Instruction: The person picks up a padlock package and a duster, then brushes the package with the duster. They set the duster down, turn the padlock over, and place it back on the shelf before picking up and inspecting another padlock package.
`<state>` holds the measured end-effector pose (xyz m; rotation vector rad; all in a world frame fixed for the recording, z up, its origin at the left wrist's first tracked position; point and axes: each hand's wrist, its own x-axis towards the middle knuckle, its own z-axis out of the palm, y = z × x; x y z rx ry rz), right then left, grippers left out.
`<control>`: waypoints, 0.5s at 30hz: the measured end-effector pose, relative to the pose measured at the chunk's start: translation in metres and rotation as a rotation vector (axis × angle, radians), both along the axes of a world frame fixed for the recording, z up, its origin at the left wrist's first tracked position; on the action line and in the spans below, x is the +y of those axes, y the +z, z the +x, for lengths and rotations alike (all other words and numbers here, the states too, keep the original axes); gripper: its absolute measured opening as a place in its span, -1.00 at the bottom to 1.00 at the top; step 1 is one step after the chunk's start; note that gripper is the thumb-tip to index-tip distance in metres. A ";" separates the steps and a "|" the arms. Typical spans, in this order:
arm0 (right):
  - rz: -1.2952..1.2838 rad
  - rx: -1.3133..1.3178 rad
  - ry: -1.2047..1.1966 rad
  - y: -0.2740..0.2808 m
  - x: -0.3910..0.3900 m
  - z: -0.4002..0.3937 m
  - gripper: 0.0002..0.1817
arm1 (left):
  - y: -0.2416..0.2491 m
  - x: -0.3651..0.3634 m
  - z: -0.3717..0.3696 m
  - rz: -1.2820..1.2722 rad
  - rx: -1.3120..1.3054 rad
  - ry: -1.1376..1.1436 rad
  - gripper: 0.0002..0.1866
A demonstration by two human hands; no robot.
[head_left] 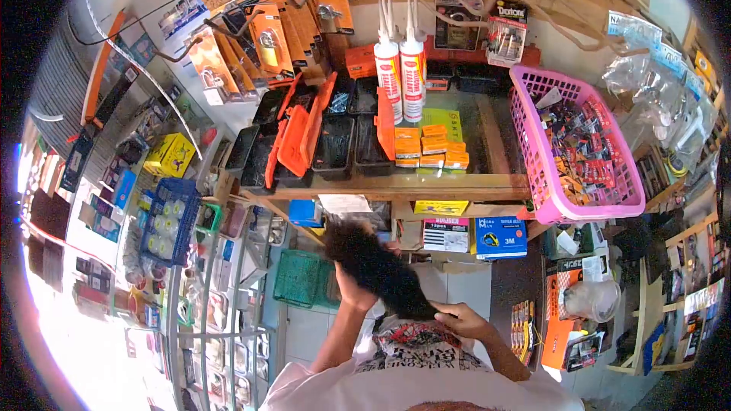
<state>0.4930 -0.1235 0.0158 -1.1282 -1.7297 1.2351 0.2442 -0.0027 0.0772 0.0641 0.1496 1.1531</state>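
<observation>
A black, fluffy feather duster slants across the space in front of my chest, its bushy end up at the shelf edge. My right hand is closed round its lower, narrow end. On the other side, my left hand grips it from beneath, near the bushy part; most of those fingers are hidden behind the feathers. Just beyond the bushy end, a white paper hangs at the front of the wooden shelf.
Two sealant tubes, small orange boxes and black bins with orange lids stand on the shelf. A pink basket of sachets juts out at right. Below are a blue box and a green basket. Padlock packs hang above.
</observation>
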 end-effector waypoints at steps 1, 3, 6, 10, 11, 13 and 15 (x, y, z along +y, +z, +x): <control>0.023 0.009 0.015 0.000 -0.002 0.006 -0.50 | -0.022 -0.002 0.001 -0.003 0.048 0.008 -0.30; -0.181 0.127 -0.011 0.017 -0.004 0.023 -0.53 | -0.051 0.001 0.011 0.229 0.478 0.076 -0.33; -0.252 0.156 -0.041 0.015 -0.017 0.046 -0.55 | 0.027 -0.016 0.046 -0.132 0.173 0.117 -0.41; -0.155 0.073 0.091 -0.014 -0.030 0.083 -0.57 | -0.020 -0.043 0.054 0.104 0.394 0.085 -0.40; -0.277 0.162 -0.002 -0.010 -0.035 0.088 -0.60 | -0.027 -0.036 0.057 0.148 0.337 0.107 -0.40; -0.519 0.227 -0.088 0.018 -0.040 0.094 -0.64 | 0.009 -0.031 0.077 -0.078 0.246 0.148 -0.37; -0.572 0.190 -0.028 0.000 -0.043 0.109 -0.68 | -0.006 -0.031 0.076 -0.006 0.196 0.043 -0.32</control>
